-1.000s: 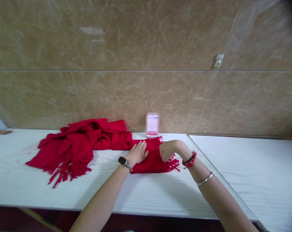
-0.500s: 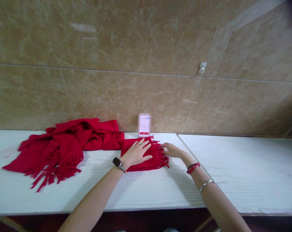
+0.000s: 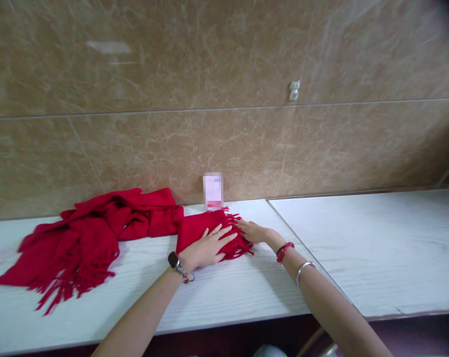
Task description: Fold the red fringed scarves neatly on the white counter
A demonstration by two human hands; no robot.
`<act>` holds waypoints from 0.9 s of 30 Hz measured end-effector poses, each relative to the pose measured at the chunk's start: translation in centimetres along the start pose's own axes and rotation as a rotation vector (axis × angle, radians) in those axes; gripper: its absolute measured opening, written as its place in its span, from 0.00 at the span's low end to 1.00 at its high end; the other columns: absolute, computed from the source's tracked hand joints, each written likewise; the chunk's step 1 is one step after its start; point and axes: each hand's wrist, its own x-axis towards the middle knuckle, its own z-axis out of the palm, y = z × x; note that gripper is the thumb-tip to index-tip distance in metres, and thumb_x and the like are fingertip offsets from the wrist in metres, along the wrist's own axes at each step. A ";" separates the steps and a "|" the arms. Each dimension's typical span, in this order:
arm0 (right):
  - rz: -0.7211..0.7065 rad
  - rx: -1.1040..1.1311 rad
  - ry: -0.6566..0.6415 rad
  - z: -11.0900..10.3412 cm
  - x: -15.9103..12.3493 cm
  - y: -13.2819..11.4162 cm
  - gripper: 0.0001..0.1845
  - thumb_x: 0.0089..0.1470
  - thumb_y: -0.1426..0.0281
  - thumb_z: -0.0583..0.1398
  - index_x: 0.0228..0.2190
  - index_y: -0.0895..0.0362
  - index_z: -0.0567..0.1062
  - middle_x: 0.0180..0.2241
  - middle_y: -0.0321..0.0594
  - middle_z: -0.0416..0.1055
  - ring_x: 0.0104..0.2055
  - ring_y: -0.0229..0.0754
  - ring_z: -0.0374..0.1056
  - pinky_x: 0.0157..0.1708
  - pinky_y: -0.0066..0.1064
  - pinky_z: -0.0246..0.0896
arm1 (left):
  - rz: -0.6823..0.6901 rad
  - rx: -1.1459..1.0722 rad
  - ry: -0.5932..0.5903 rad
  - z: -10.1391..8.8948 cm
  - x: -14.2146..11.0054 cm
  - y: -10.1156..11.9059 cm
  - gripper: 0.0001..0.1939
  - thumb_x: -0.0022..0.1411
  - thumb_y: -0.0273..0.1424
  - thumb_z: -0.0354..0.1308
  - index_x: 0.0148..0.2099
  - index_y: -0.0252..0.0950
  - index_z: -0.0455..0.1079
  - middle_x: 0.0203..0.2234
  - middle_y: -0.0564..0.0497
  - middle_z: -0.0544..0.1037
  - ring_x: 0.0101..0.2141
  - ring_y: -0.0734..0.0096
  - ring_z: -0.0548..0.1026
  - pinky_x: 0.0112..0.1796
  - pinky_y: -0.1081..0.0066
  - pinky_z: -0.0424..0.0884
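Note:
A red fringed scarf [image 3: 195, 225] lies folded flat on the white tabletop. My left hand [image 3: 207, 246] rests on it palm down, fingers spread. At its fringed right end my right hand [image 3: 251, 230] lies with fingers stretched out over the tassels. To the left, a loose heap of red fringed cloth [image 3: 101, 228] sits on the table and touches or nearly touches the folded scarf; whether the two are one piece I cannot tell.
A phone [image 3: 213, 191] with a blurred screen leans on the brown tiled wall [image 3: 153, 144] behind the scarf. A small white cat-shaped piece [image 3: 294, 90] is fixed to the wall. A seam crosses the white table [image 3: 376, 248] at right.
My right hand has uncurled from the fringe and now lies with its fingers extended over it. My left hand has slid a little toward the near edge of the folded scarf. The view has shifted.

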 end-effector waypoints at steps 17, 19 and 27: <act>0.112 -0.014 0.215 1.7 -3.7 0.8 0.24 0.61 0.69 0.41 0.58 0.56 0.53 0.60 0.47 0.49 0.61 0.47 0.43 0.53 0.51 0.48 | 0.033 0.098 0.187 -1.4 -0.7 -1.5 0.42 0.48 0.09 0.37 0.63 0.42 0.44 0.63 0.54 0.40 0.61 0.71 0.38 0.59 0.67 0.45; 0.115 -0.023 0.224 1.8 -4.1 1.2 0.24 0.61 0.69 0.42 0.58 0.57 0.53 0.60 0.48 0.49 0.61 0.48 0.44 0.53 0.51 0.48 | 0.017 0.075 0.207 -1.7 -0.7 -1.2 0.40 0.50 0.10 0.38 0.64 0.42 0.42 0.63 0.54 0.39 0.61 0.71 0.40 0.59 0.68 0.46; 0.159 0.001 0.186 2.3 -3.8 1.9 0.24 0.61 0.67 0.40 0.59 0.54 0.51 0.60 0.45 0.47 0.61 0.49 0.44 0.52 0.55 0.47 | -0.064 0.040 0.174 0.7 1.4 2.8 0.40 0.56 0.40 0.55 0.64 0.44 0.37 0.62 0.46 0.44 0.60 0.52 0.46 0.55 0.53 0.52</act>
